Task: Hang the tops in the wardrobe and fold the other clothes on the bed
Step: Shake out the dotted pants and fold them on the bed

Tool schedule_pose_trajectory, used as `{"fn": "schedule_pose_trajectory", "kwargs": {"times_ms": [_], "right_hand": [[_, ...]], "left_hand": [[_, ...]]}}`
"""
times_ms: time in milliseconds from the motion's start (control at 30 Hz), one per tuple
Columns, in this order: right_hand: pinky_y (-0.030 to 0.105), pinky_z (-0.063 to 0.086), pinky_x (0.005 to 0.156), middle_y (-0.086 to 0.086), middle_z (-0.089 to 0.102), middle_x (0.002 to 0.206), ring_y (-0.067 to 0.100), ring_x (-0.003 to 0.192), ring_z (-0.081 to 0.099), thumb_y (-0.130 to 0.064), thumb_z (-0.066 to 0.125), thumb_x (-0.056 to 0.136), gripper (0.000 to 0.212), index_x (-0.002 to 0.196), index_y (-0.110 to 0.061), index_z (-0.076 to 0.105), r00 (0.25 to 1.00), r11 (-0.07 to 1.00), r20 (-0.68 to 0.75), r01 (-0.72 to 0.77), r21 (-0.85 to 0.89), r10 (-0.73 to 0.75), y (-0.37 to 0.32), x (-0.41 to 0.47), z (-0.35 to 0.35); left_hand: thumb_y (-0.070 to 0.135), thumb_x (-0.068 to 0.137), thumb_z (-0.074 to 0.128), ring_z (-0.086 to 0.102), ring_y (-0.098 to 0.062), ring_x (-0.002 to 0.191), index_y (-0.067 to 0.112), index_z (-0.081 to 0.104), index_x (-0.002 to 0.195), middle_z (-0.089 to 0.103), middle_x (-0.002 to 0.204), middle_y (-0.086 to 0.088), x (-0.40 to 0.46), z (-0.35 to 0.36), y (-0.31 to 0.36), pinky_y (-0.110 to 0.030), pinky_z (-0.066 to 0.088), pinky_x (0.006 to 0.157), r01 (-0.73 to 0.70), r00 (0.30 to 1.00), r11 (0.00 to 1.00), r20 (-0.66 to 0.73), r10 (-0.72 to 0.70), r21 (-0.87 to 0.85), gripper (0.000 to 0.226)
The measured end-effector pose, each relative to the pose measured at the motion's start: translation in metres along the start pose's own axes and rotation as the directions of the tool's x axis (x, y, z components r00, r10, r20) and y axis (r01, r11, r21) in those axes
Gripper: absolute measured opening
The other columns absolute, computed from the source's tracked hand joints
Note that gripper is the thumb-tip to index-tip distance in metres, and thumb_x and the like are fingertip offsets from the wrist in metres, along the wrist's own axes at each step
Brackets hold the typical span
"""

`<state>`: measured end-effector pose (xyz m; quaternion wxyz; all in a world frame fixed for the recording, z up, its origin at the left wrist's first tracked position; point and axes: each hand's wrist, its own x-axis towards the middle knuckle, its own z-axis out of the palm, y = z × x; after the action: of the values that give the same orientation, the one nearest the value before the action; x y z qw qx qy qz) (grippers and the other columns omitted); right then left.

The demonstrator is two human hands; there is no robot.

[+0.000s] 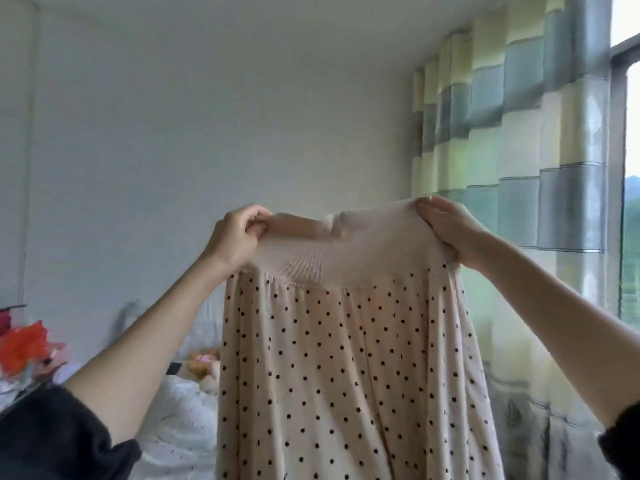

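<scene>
I hold up a beige garment with black polka dots [346, 375] in front of me by its wide ribbed waistband [332, 251]. My left hand [235, 237] pinches the waistband's left end. At the right end, my right hand [446, 230] grips the band. The cloth hangs straight down past the bottom of the view, so its lower part is hidden. Behind and below it lies the bed [180, 420] with white dotted bedding. No wardrobe is in view.
A plain white wall fills the back. Striped yellow and grey curtains [519, 150] hang at the right beside a window [628, 202]. Soft toys [204, 365] lie on the bed. Red and colourful items [24, 344] sit at the far left.
</scene>
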<state>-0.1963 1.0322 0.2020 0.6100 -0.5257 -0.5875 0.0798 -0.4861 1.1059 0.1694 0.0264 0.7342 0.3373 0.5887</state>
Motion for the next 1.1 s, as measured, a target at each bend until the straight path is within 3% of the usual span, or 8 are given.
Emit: {"fn": "schedule_pose_trajectory", "kwargs": {"times_ms": [233,300,400,500,633,800,967,1100], "right_hand": [[0.046,0.049,0.089,0.019,0.062,0.110,0.036,0.103,0.057,-0.026,0.044,0.098,0.032,0.112,-0.002,0.060,0.983,0.966,0.079,-0.145,-0.213,0.165,0.126,-0.036,0.044],[0.046,0.051,0.081,0.020,0.061,0.107,0.034,0.094,0.058,-0.026,0.044,0.098,0.033,0.111,0.001,0.059,0.968,0.948,0.120,-0.182,-0.261,0.219,0.160,-0.043,0.058],[0.037,0.056,0.065,0.013,0.058,0.094,0.022,0.074,0.057,-0.024,0.046,0.098,0.025,0.106,-0.006,0.061,0.911,0.923,0.218,-0.296,-0.245,0.349,0.210,-0.048,0.080],[0.043,0.056,0.075,0.009,0.059,0.097,0.023,0.082,0.059,-0.022,0.047,0.098,0.021,0.109,-0.014,0.063,0.833,0.875,0.297,-0.385,-0.294,0.467,0.265,-0.047,0.109],[0.031,0.059,0.056,0.007,0.056,0.103,0.022,0.086,0.061,-0.022,0.047,0.098,0.020,0.107,-0.012,0.061,0.734,0.803,0.326,-0.532,-0.269,0.596,0.337,-0.041,0.159],[0.047,0.054,0.086,0.011,0.059,0.097,0.033,0.092,0.062,-0.014,0.045,0.098,0.025,0.116,-0.003,0.060,0.757,0.807,0.282,-0.537,-0.245,0.589,0.430,-0.019,0.234],[0.038,0.044,0.100,0.014,0.052,0.135,0.027,0.119,0.054,-0.013,0.052,0.095,0.039,0.133,-0.004,0.048,0.744,0.815,0.334,-0.513,-0.270,0.579,0.518,-0.049,0.292],[0.033,0.044,0.098,0.014,0.049,0.137,0.025,0.122,0.051,-0.010,0.051,0.095,0.043,0.137,-0.003,0.041,0.618,0.728,0.385,-0.594,-0.343,0.685,0.575,-0.133,0.306]], "left_hand": [[0.010,0.092,0.057,0.063,-0.028,0.098,0.001,0.066,0.104,0.070,0.102,-0.016,-0.078,0.064,-0.086,-0.037,0.045,0.091,0.311,0.912,0.949,0.264,-0.314,0.054,0.017],[0.011,0.091,0.058,0.065,-0.026,0.082,0.004,0.067,0.096,0.071,0.090,-0.014,-0.097,0.078,-0.111,-0.038,0.048,0.082,0.359,0.871,0.928,0.323,-0.370,0.096,0.012],[0.008,0.093,0.054,0.056,-0.015,0.039,0.010,0.060,0.091,0.063,0.051,0.002,-0.123,0.102,-0.154,-0.026,0.048,0.045,0.446,0.795,0.883,0.388,-0.466,0.148,0.006],[0.009,0.095,0.051,0.051,-0.008,0.030,0.013,0.055,0.090,0.059,0.056,-0.007,-0.149,0.130,-0.207,-0.017,0.035,0.031,0.505,0.722,0.826,0.402,-0.563,0.249,0.008],[0.016,0.096,0.050,0.055,-0.009,0.038,0.015,0.057,0.093,0.061,0.057,-0.007,-0.175,0.175,-0.280,-0.024,0.035,0.043,0.573,0.650,0.741,0.355,-0.671,0.351,0.007],[0.010,0.097,0.046,0.066,-0.013,0.050,0.007,0.056,0.095,0.065,0.062,-0.005,-0.191,0.243,-0.366,-0.027,0.050,0.049,0.775,0.544,0.577,0.195,-0.816,0.257,0.011],[0.016,0.098,0.046,0.054,-0.027,0.113,0.012,0.037,0.140,0.049,0.136,-0.012,-0.241,0.301,-0.435,-0.041,0.044,0.100,0.829,0.427,0.478,0.223,-0.876,0.290,0.044],[0.013,0.096,0.048,0.039,-0.026,0.133,0.011,0.031,0.144,0.039,0.145,-0.017,-0.339,0.312,-0.453,-0.036,0.033,0.109,0.806,0.283,0.422,0.355,-0.891,0.415,0.050]]}}
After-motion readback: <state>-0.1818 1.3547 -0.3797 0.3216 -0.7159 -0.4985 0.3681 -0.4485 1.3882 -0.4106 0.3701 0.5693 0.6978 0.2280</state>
